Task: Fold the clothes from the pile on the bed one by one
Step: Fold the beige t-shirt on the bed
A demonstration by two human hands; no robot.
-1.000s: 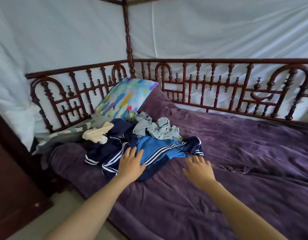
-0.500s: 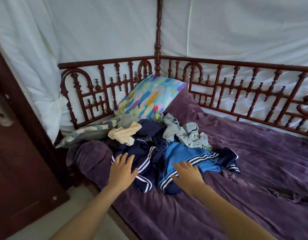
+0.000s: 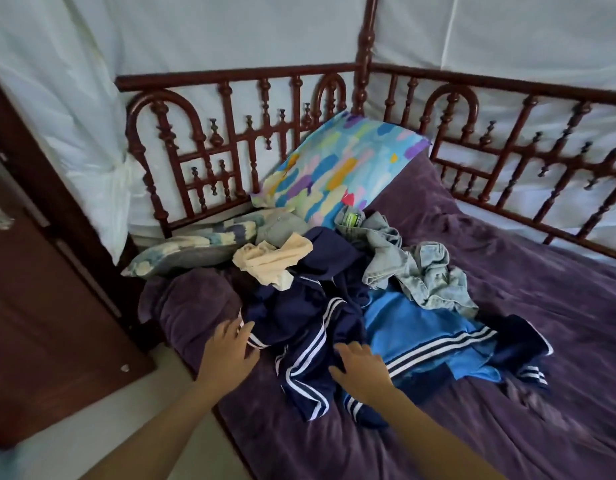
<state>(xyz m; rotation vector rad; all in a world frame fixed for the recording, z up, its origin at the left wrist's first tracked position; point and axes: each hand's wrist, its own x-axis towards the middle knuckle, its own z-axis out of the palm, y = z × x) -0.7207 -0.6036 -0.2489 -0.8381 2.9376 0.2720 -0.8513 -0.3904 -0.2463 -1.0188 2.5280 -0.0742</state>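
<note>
A pile of clothes lies at the head end of the bed with the purple cover (image 3: 507, 427). In it are a navy garment with white stripes (image 3: 299, 327), a blue garment with striped trim (image 3: 414, 327), pale denim (image 3: 417, 271) and a cream piece (image 3: 272, 261). My left hand (image 3: 227, 351) rests with straight fingers at the navy garment's left edge. My right hand (image 3: 360, 370) lies flat on the navy fabric near its striped hem. Neither hand grips anything.
A colourful pillow (image 3: 337, 171) leans in the corner of the dark red wooden bed rail (image 3: 230, 133). A flatter patterned pillow (image 3: 192, 247) lies left of the pile. A brown wooden door (image 3: 40, 306) stands at the left, with pale floor below it.
Both hands have shifted left across the pile; the right hand went from the bare cover onto the navy garment. The camera has moved closer and turned left.
</note>
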